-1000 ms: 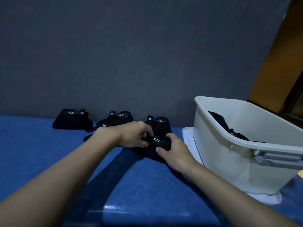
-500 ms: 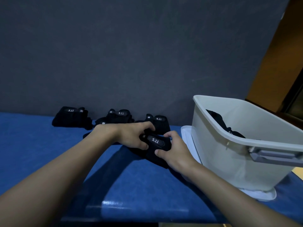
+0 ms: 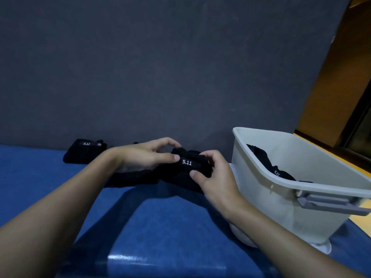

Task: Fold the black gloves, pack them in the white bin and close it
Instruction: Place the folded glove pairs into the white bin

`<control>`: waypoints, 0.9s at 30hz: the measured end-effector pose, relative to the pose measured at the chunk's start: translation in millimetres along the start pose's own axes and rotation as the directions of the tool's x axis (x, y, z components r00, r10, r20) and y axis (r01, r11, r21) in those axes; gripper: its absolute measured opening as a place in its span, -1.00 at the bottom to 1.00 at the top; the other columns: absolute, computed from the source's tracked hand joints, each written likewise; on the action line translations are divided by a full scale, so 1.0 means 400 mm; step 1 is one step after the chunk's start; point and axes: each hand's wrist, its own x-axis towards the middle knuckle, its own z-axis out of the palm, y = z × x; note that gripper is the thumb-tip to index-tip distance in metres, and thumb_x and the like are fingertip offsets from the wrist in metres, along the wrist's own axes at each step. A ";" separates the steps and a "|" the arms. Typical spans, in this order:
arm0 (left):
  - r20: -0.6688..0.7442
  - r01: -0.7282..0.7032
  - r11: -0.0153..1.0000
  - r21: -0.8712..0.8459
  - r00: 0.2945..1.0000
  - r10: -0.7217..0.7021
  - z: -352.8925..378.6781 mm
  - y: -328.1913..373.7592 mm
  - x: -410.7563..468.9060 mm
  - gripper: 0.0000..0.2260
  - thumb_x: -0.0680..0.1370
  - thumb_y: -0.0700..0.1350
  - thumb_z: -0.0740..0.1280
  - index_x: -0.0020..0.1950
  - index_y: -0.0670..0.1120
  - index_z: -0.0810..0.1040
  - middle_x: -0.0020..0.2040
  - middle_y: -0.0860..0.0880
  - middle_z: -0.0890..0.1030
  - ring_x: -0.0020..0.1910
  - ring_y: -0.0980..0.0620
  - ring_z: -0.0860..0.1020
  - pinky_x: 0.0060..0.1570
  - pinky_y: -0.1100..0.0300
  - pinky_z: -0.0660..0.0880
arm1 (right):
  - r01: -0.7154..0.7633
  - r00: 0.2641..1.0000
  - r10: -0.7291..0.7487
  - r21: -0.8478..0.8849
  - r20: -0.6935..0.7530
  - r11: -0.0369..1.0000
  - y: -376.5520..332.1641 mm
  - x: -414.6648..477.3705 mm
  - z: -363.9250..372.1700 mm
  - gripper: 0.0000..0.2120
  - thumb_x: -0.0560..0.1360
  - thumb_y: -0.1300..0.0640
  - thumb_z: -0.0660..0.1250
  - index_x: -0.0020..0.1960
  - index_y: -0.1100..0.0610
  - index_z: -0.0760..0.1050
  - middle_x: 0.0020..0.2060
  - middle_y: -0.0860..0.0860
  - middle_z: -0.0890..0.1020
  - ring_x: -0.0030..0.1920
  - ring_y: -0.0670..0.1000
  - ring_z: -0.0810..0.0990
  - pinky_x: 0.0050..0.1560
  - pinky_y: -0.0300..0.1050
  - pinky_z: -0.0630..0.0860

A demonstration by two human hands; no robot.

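A glossy blue tabletop [image 3: 160,227] meets a dark grey wall [image 3: 160,77]. On it lie a folded black fabric glove [image 3: 80,155] marked 5.11 by the wall, looser black gloves [image 3: 138,177] mid-table, and at right a flat white plastic lid [image 3: 321,246]

Left hand [image 3: 144,155] and right hand [image 3: 215,177] pinch a black glove [image 3: 188,165] beside the white bin [image 3: 261,189].

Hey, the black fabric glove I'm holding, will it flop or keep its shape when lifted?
Probably floppy: the black fabric glove bunches between the left hand and right hand. Likely light, since fingertips alone pinch it.
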 end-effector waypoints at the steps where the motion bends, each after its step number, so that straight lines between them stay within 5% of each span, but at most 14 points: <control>1: -0.020 -0.007 0.999 -0.045 1.000 0.006 -0.004 0.001 -0.002 -0.64 0.48 0.12 0.46 0.25 0.14 0.52 -0.02 0.03 0.65 -0.06 0.05 0.57 0.09 -0.02 0.49 | 0.017 1.000 -0.017 0.010 -0.011 1.000 -0.010 0.003 -0.002 -0.67 0.44 0.25 0.45 0.04 -0.08 0.43 0.06 -0.01 0.57 0.08 -0.04 0.56 0.16 -0.06 0.52; 6: -0.118 -0.097 0.991 -0.087 0.989 0.086 -0.017 0.036 -0.016 -0.59 0.43 0.12 0.50 0.24 0.11 0.55 0.12 -0.18 0.67 0.05 -0.26 0.65 0.04 -0.04 0.49 | 0.085 0.996 -0.083 0.054 -0.039 0.995 -0.051 0.015 -0.012 -0.67 0.44 0.23 0.45 0.04 -0.08 0.42 0.06 0.00 0.57 0.08 0.01 0.58 0.16 0.07 0.54; 9: -0.229 -0.187 0.977 -0.102 0.960 0.160 -0.019 0.078 -0.028 -0.67 0.50 -0.09 0.48 0.24 0.01 0.54 0.00 -0.19 0.67 -0.14 -0.08 0.66 -0.22 0.17 0.59 | 0.100 0.995 -0.099 0.043 -0.031 0.994 -0.075 0.023 -0.021 -0.66 0.43 0.21 0.46 0.03 -0.08 0.39 0.07 0.02 0.55 0.08 0.00 0.56 0.16 0.06 0.53; 13: -0.298 -0.307 0.949 -0.068 0.914 0.274 -0.035 0.130 -0.043 -0.58 0.37 -0.04 0.59 0.19 0.05 0.58 -0.09 -0.16 0.60 -0.12 -0.13 0.59 -0.05 -0.06 0.53 | 0.074 0.997 -0.075 0.018 0.033 0.997 -0.131 0.029 -0.043 -0.54 0.28 0.00 0.48 0.10 -0.09 0.37 0.15 0.03 0.49 0.11 -0.06 0.53 0.20 -0.01 0.51; 18: -0.290 -0.386 0.922 0.030 0.879 0.378 -0.043 0.204 -0.071 -0.58 0.38 -0.06 0.57 0.20 0.05 0.57 -0.09 -0.18 0.65 -0.14 -0.06 0.62 -0.04 0.02 0.54 | 0.061 0.987 -0.066 0.036 0.145 0.997 -0.214 0.030 -0.101 -0.34 0.21 -0.27 0.45 0.25 -0.12 0.38 0.13 -0.10 0.60 0.12 -0.12 0.60 0.14 -0.04 0.56; 22: -0.249 -0.421 0.906 0.048 0.873 0.419 -0.026 0.250 -0.081 -0.57 0.40 -0.09 0.54 0.24 0.02 0.55 -0.12 -0.15 0.64 -0.12 -0.08 0.62 0.00 -0.05 0.50 | 0.009 0.977 -0.036 0.126 0.208 0.992 -0.263 0.048 -0.162 -0.52 0.51 0.02 0.41 0.37 -0.03 0.33 0.06 0.01 0.67 -0.02 -0.11 0.66 -0.08 -0.29 0.52; 27: -0.226 -0.440 0.892 0.098 0.863 0.451 0.020 0.286 -0.059 -0.61 0.43 -0.15 0.54 0.22 -0.04 0.54 -0.17 -0.11 0.65 -0.20 0.00 0.60 -0.12 0.08 0.50 | 0.020 0.960 -0.047 0.100 0.275 0.995 -0.277 0.054 -0.230 -0.50 0.51 0.22 0.40 0.38 0.01 0.33 -0.01 0.10 0.71 -0.06 0.04 0.69 0.06 0.00 0.58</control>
